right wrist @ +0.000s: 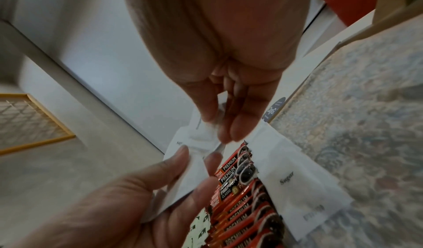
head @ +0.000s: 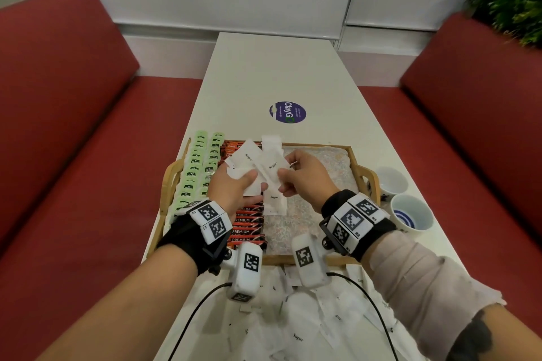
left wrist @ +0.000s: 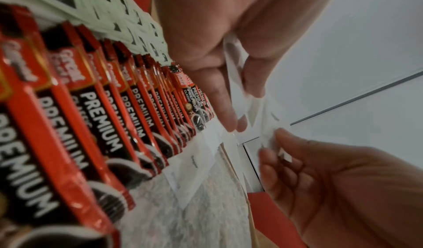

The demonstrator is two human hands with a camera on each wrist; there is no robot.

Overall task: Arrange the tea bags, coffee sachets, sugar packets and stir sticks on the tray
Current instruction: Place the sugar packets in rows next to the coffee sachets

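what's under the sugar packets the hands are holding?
Both hands, left and right, hold a fan of sugar packets above the tray. Below: one sugar packet lying on the patterned liner, beside the coffee sachets. The sachets' middle is covered by the left hand.

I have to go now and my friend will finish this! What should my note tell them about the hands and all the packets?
Left hand: holds a fan of white paper sugar packets above the tray.
Right hand: pinches one packet from that fan.
Wooden tray: green tea bags fill its left side, red coffee sachets sit in a column beside them, and one sugar packet lies next to the sachets.
Left to do: lay down the held packets and the loose pile of sugar packets on the white table in front of the tray. No stir sticks in view.
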